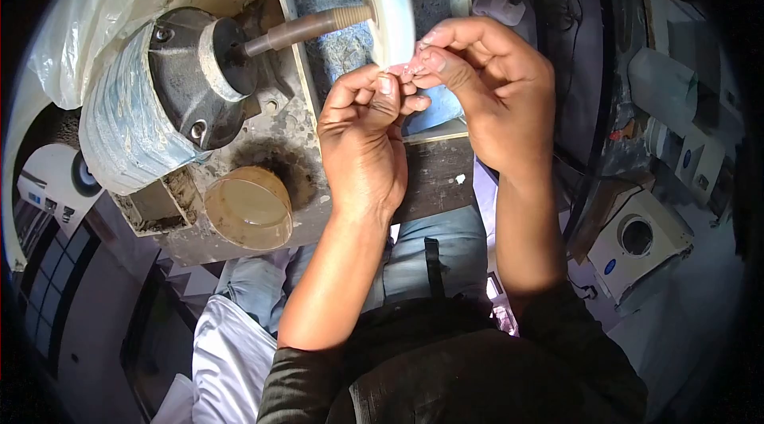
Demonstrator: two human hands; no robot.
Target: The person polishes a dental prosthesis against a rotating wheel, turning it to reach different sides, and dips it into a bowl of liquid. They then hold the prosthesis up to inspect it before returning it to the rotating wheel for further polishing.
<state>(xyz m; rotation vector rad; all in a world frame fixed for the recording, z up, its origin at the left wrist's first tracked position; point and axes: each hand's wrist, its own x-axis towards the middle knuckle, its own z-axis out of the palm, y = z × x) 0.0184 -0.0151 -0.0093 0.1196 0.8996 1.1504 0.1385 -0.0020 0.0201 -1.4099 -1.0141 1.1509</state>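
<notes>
Desk [438, 173]: carries the motor [187, 82], at the left; lined tray [338, 50] sits behind/under the wheel. Left hand [362, 141]: thumb and fingers pinched on the near-left side of the pink piece. Right hand [509, 94]: thumb and index pinched on its right side. Wheel [394, 10]: white, on the end of the shaft [306, 29], rim blurred, so likely spinning. Dish [267, 241]: round, pale contents, in front of the motor.

Pink piece [408, 71]: small, between both sets of fingertips, right at the wheel's lower rim; contact or tiny gap, can't tell. Progress: looks mid-work, piece held up and not set down. Finished vs remaining surface: hidden by fingers. Long axis looks roughly crosswise, left to right between the hands; can't tell which end is front.
</notes>
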